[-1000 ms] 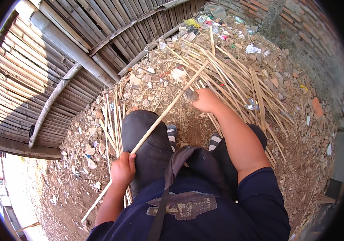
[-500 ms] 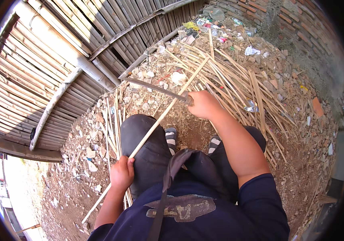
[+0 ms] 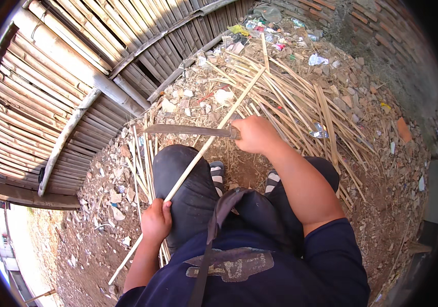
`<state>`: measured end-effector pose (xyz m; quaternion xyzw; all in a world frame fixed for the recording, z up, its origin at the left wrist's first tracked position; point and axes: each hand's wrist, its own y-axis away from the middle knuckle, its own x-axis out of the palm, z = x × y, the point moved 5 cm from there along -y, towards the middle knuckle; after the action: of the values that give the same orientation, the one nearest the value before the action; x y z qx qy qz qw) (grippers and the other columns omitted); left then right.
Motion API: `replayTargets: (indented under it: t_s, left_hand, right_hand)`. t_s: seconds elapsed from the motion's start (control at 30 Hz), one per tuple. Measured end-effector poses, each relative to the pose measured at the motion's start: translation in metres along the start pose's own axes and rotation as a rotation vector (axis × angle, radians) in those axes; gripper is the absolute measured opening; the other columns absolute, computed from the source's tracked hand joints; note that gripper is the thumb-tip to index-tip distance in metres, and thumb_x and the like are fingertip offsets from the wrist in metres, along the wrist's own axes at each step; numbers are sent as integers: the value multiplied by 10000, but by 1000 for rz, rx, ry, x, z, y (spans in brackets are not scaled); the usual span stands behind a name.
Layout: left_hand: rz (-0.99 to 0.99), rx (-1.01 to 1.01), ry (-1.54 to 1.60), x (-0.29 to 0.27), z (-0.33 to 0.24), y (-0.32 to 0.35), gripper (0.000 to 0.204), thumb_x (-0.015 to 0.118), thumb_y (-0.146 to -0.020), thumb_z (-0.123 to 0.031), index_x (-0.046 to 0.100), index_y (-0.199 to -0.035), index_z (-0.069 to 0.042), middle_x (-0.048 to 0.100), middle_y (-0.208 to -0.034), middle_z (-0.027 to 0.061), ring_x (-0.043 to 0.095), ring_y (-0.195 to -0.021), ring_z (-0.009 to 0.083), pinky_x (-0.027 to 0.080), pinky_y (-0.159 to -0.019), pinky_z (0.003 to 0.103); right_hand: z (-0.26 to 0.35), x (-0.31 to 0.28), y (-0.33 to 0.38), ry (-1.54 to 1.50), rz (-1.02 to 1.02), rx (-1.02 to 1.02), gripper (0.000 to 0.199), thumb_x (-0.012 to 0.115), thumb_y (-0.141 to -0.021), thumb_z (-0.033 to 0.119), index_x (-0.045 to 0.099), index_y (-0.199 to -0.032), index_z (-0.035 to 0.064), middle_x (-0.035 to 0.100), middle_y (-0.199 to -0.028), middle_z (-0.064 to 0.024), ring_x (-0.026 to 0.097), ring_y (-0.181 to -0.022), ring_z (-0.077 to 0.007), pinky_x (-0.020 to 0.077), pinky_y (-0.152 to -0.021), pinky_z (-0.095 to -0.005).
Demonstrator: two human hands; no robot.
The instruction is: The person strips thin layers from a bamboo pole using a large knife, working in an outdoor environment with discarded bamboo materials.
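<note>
My left hand (image 3: 156, 220) is closed round the lower part of a long pale bamboo strip (image 3: 192, 165). The strip slants up and to the right across my left knee, its far end over the ground ahead. In my right hand (image 3: 253, 134) is the handle of a machete (image 3: 191, 130), held in a fist. The long, dull brown blade points left and crosses the strip above my knee. Whether the edge touches the strip, I cannot tell.
A heap of split bamboo strips (image 3: 293, 97) lies ahead and right on rubble-strewn dirt. More strips (image 3: 144, 161) lie beside my left leg. A bamboo slat wall (image 3: 40, 107) stands at left, a brick wall (image 3: 377, 30) at far right. Litter (image 3: 267, 30) is scattered at the back.
The machete has come down along the strip toward me, its blade swinging from a slant to nearly level. My left hand and the strip have hardly moved.
</note>
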<state>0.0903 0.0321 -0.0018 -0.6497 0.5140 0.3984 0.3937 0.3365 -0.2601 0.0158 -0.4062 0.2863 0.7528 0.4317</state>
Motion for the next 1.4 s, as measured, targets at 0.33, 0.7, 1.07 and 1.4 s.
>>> replayTargets:
  t_s: [0.33, 0.7, 1.07, 1.4]
  left_hand:
    - [100, -56, 34, -7, 3, -5, 319, 556, -1042, -290, 534, -852, -34, 625, -683, 255, 614, -653, 497, 462, -608, 588]
    - [91, -66, 18, -4, 2, -5, 346, 525, -1055, -320, 535, -859, -35, 632, -696, 267, 615, -668, 508, 463, -621, 593]
    - [111, -81, 19, -6, -2, -8, 348, 519, -1057, -316, 540, -857, -32, 622, -690, 268, 610, -671, 510, 456, -626, 603]
    - [110, -69, -75, -9, -5, -11, 335, 536, -1049, -319, 533, -863, -41, 629, -690, 252, 619, -648, 492, 466, -595, 592]
  right_hand:
    - [15, 1, 5, 55, -30, -33, 307, 760, -776, 224, 733, -1044, 76, 722, -893, -203, 701, -878, -390, 558, -792, -467]
    - [17, -5, 3, 28, -91, -25, 247, 723, -783, 209, 717, -995, 81, 729, -908, -179, 705, -868, -384, 569, -792, -469]
    - [-13, -3, -3, 1, -73, 101, 264, 706, -793, 216, 721, -1030, 100, 731, -927, -172, 708, -913, -389, 572, -797, -486]
    - [-65, -4, -20, -44, -175, 199, 348, 714, -778, 235, 727, -1090, 84, 732, -955, -217, 712, -920, -375, 571, -830, -466]
